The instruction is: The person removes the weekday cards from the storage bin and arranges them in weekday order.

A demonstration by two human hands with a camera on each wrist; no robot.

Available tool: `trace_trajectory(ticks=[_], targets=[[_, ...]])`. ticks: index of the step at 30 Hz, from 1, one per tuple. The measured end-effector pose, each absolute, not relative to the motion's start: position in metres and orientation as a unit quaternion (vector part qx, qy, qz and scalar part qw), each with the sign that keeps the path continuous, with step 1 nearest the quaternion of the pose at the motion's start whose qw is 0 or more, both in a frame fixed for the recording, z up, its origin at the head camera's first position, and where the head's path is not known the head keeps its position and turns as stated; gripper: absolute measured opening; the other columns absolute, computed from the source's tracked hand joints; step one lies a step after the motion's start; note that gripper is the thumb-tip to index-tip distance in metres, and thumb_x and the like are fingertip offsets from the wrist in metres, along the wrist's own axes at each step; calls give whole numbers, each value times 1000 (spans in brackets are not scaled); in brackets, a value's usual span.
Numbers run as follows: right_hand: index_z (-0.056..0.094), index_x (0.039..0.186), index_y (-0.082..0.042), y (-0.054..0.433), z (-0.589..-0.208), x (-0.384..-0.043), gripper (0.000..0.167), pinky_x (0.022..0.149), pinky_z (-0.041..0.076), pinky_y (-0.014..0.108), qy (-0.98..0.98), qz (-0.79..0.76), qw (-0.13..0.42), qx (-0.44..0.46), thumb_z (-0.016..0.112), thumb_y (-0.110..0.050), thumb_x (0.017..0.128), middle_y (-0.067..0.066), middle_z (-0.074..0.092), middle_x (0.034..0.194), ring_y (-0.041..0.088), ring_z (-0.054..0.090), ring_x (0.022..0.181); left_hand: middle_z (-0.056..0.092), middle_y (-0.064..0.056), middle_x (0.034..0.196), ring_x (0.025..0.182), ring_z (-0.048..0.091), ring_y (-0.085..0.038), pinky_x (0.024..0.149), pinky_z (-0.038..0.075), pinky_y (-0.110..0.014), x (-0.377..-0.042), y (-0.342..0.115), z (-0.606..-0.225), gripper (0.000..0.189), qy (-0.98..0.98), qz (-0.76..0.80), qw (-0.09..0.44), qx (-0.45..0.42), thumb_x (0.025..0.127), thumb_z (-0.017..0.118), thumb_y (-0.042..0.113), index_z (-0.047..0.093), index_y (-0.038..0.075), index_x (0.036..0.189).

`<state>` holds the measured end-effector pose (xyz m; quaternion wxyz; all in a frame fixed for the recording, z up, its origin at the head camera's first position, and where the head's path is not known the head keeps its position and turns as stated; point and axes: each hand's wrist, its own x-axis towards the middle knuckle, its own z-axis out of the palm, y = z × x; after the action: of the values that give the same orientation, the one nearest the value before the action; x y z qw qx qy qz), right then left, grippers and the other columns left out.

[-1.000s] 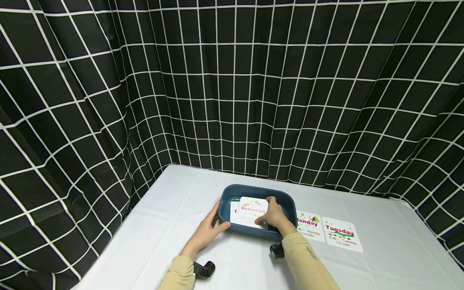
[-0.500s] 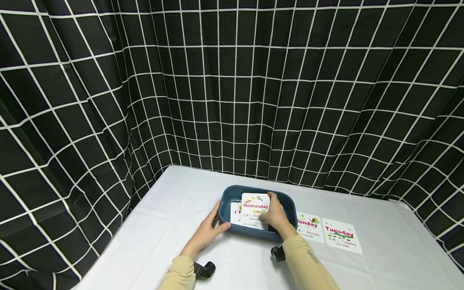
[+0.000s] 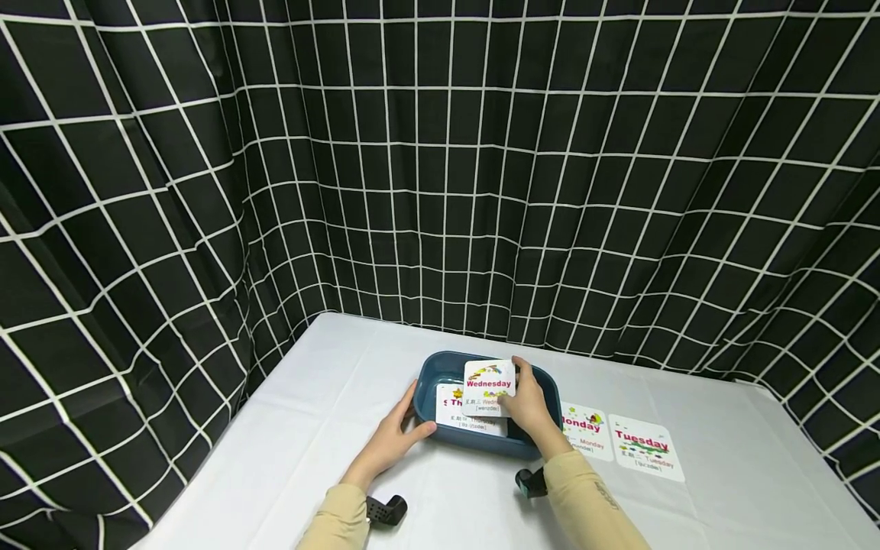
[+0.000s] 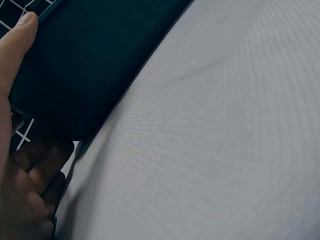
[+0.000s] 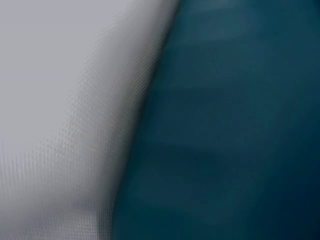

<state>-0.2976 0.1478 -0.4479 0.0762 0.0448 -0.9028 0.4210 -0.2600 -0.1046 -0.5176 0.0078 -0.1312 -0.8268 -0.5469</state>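
Note:
A dark blue plastic bin (image 3: pixel 429 374) sits on the table, its side filling much of the left wrist view, where the bin wall (image 4: pixel 85 65) is dark. My left hand (image 3: pixel 389 444) steadies the bin's left end, thumb at the near rim and fingers along the end wall. With thumb and fingers my right hand (image 3: pixel 533 406) pinches the right edge of a white "Wednesday" card (image 3: pixel 486 386), tilted up over the bin. Beneath it lies a "Thursday" card (image 3: pixel 454 411), partly covered, with another card's edge showing at its left. The right wrist view holds only blurred bin wall (image 5: pixel 225 120) and cloth.
To the right of the bin, a "Monday" card (image 3: pixel 591 434) and a "Tuesday" card (image 3: pixel 648 449) lie side by side on the white tablecloth (image 3: pixel 344 374). Behind the table hangs a black curtain (image 3: pixel 440 191) with white grid lines.
My right hand has raised the Wednesday card and drawn it slightly right, uncovering more of the Thursday card. My left hand stays at the bin's end.

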Motion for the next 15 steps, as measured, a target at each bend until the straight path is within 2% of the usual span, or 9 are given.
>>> trace_trajectory(ticks=[7,15], targets=[[21,142,1,151,-441,-292,77,56,44,30,-882,466,65,32,62,9,78,20,51,106,20,50,71,30,-7,148,127,39,-25,106,21,-51,-260,-105,-518,84,-829,-544,15,-131,84,66,42,17,26,150],[19,144,0,159,-434,-283,78,60,46,28,-862,502,69,27,63,7,80,18,48,106,22,53,79,30,-11,147,126,40,-28,105,22,-53,-259,-103,-518,83,-825,-547,22,-142,84,66,41,17,25,150]])
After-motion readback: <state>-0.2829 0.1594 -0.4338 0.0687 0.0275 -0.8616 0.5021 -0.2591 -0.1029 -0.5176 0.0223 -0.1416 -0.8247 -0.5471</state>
